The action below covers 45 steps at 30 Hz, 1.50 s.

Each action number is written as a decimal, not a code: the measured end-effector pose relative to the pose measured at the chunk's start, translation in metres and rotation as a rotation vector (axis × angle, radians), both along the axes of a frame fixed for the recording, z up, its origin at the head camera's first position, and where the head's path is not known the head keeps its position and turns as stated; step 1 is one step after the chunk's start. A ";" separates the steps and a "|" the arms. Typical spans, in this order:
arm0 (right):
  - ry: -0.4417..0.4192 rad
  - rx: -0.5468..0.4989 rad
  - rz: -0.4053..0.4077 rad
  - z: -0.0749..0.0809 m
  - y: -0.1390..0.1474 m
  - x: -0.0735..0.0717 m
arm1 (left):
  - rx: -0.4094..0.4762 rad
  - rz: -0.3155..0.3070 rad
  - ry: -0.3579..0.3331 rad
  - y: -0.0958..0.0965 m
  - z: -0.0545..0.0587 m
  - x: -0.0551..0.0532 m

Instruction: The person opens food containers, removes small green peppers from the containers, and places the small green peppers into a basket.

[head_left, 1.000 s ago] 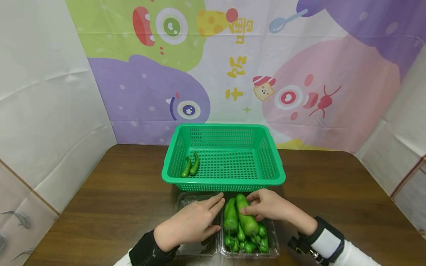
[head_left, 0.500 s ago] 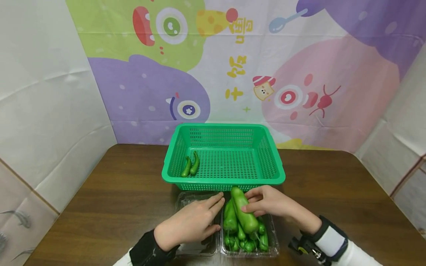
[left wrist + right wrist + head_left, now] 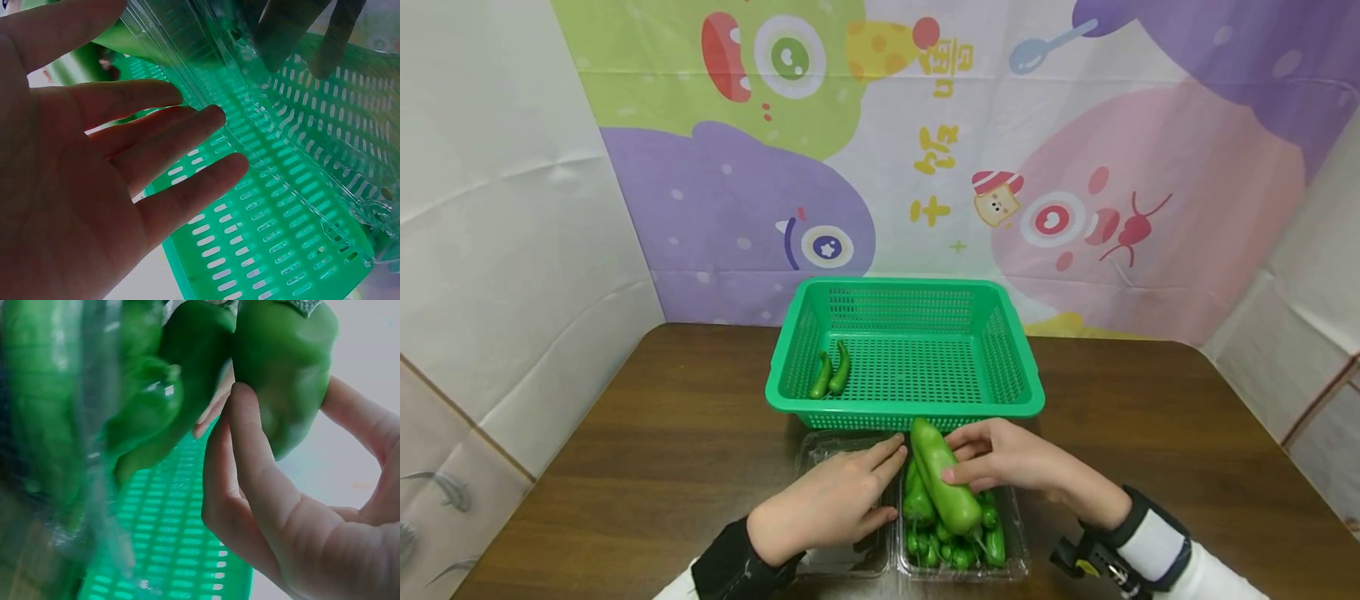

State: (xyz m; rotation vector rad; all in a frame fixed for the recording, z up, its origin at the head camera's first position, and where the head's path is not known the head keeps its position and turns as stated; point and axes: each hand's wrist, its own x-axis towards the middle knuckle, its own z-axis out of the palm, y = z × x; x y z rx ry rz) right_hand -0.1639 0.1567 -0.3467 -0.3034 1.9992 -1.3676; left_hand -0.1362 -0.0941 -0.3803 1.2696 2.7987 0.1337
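My right hand (image 3: 1007, 458) pinches a large light-green chili pepper (image 3: 946, 492) between thumb and fingers, its stem toward me. It is tilted over a clear plastic box (image 3: 1018, 560) of several smaller green peppers (image 3: 962, 557). In the right wrist view the pepper (image 3: 281, 369) sits between the thumb and fingertips, near other peppers (image 3: 194, 356). My left hand (image 3: 831, 504) lies with straight fingers over the clear lid (image 3: 827, 446), fingertips at the edge beside the box. The left wrist view shows the palm and spread fingers (image 3: 194, 187) near the clear plastic.
A green perforated basket (image 3: 902, 408) stands just beyond the box and lid. Two slim green peppers (image 3: 838, 368) lie at its left side. Around it spreads the brown wooden table (image 3: 662, 433), with a cartoon-print cloth (image 3: 925, 250) hanging behind.
My right hand has lifted the large pepper up from the pile and moved it slightly left and away from me. The left hand has stayed in place.
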 end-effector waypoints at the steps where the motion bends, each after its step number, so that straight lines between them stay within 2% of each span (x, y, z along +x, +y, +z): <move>1: 0.000 -0.005 0.004 0.002 -0.001 0.001 | -0.001 -0.001 0.004 0.000 0.000 0.000; 8: 0.023 -0.040 0.011 0.014 -0.007 0.001 | 0.001 -0.003 0.008 0.000 0.000 0.000; 14: 0.052 -0.039 0.004 0.025 -0.013 -0.007 | 0.003 0.001 0.006 0.000 0.000 0.000; 35: 0.145 0.033 -0.023 0.059 -0.040 -0.053 | -0.002 -0.004 0.002 -0.001 -0.001 -0.001; 45: 0.132 0.072 -0.049 0.075 -0.058 -0.082 | 0.001 -0.010 -0.009 -0.002 0.001 0.000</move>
